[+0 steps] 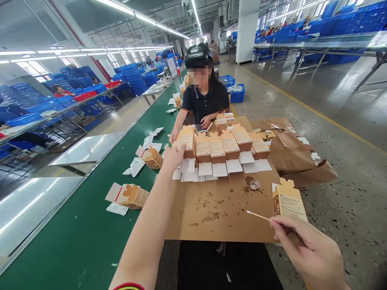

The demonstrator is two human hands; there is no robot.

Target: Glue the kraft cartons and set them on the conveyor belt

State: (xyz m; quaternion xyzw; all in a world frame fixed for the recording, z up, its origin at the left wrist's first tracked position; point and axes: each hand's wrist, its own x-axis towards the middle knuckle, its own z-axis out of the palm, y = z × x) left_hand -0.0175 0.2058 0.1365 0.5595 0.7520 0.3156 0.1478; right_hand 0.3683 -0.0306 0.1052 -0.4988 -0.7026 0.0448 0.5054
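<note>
Between the thumb and forefinger of my right hand [308,241] is a cotton swab [258,214], its white tip pointing left over the cardboard sheet [217,225]. A printed tan box [289,203] stands just behind that hand. Stretched forward, my left hand [174,156] grips the small printed carton [188,141] at the left end of a clustered row; its fingertips are partly hidden. More cartons [217,146] stand beside it, their white flaps [219,169] hanging toward me. A small clear round dish [254,185] lies on the sheet near dark stains.
A green conveyor belt [78,229] runs along the left, bearing open cartons [136,196] and silvery pouches [134,166]. Across from me sits a co-worker [205,96], one hand [174,135] near the cartons. Crumpled brown paper [296,157] lies at the right; blue crates [237,93] stand behind.
</note>
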